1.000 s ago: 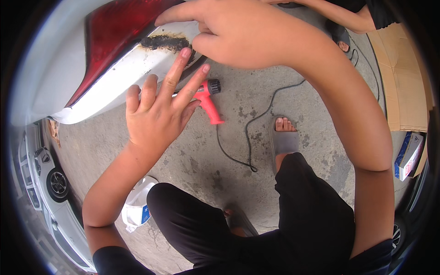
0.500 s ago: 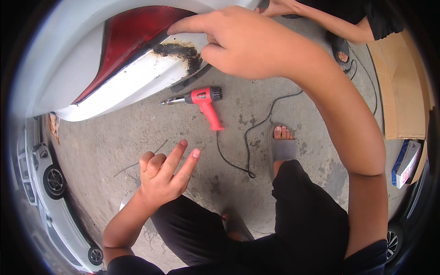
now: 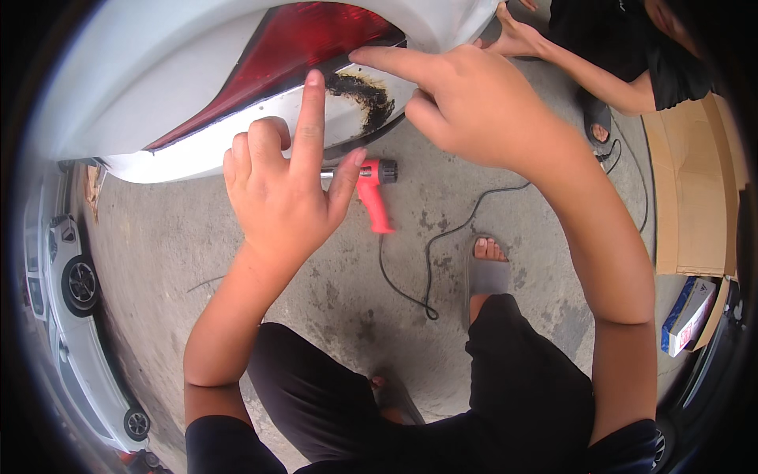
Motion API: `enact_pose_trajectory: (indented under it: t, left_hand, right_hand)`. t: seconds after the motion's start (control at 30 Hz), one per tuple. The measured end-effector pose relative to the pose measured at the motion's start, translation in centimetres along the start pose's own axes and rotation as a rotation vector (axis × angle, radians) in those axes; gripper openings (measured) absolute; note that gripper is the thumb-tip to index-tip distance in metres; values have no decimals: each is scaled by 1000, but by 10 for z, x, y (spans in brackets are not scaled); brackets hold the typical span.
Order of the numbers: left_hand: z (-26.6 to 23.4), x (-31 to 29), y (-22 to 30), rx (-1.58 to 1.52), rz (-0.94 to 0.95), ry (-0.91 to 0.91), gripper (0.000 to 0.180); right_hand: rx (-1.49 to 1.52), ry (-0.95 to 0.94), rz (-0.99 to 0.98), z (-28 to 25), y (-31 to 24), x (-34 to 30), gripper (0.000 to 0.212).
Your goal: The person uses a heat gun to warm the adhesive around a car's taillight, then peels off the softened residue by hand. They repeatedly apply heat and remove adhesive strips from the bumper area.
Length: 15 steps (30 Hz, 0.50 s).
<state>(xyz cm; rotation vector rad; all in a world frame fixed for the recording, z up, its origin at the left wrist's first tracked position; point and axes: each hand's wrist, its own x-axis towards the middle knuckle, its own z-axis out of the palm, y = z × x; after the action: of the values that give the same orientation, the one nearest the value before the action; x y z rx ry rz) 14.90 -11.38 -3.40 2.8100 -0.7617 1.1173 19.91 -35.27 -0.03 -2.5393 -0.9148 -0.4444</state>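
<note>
The red tail light of a white car fills the top of the view. Below it, the white bumper has a black and brown scorched-looking patch near its edge. My left hand is raised, index finger pointing up to the bumper's upper edge, thumb spread and the other fingers bent. Nothing is in it. My right hand points with its index finger at the light's lower edge, its other fingers curled and partly hidden. On the ground a red heat gun lies with its nozzle partly behind my left hand.
The gun's black cord loops over the concrete. Another person's hand reaches in at the upper right. Flattened cardboard and a blue-and-white box are at the right. Another white car stands at the left.
My left hand has risen from above my knee up to the bumper, index finger extended. My right hand still points at the light's lower edge. The view has shifted slightly.
</note>
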Motion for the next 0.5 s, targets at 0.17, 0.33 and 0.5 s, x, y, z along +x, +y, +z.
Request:
enact_pose_trajectory:
  t: [0.17,0.33,0.5]
  left_hand:
    - [0,13,2,-232,-87,-2,67]
    - [-5,25,0,-306,-165,3,55]
    - [-14,29,-8,-392,-135,-73,52]
  right_hand:
    - [26,17,-1,1,2,-1,64]
    - [39,14,-18,1,4,-3,64]
    - [66,-23,19,-9,-6,1,57]
